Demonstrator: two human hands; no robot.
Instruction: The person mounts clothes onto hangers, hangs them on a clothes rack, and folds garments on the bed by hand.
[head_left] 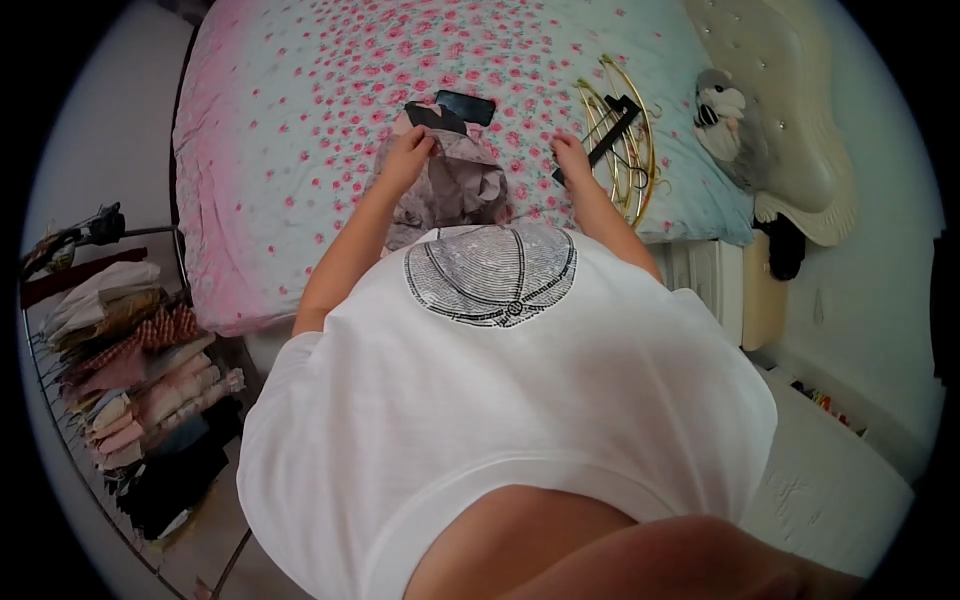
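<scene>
My left hand (408,158) is closed on the upper edge of a greyish-mauve garment (450,195) lying crumpled on the bed. A dark patch of cloth (436,117) shows just beyond its fingers. To the right, my right hand (572,158) has its fingers curled together. It overlaps one end of a black hanger (612,135); whether the fingers grip the hanger is hidden. Several gold hangers (653,150) lie bunched beneath and beside the black one. A dark phone (466,107) rests flat behind the garment.
The bed's floral cover (290,150) spreads beneath everything. Plush toys (722,112) lean near the padded headboard (790,100). A white bedside cabinet (715,285) stands at right. At left, a rack holds many hanging clothes (150,380).
</scene>
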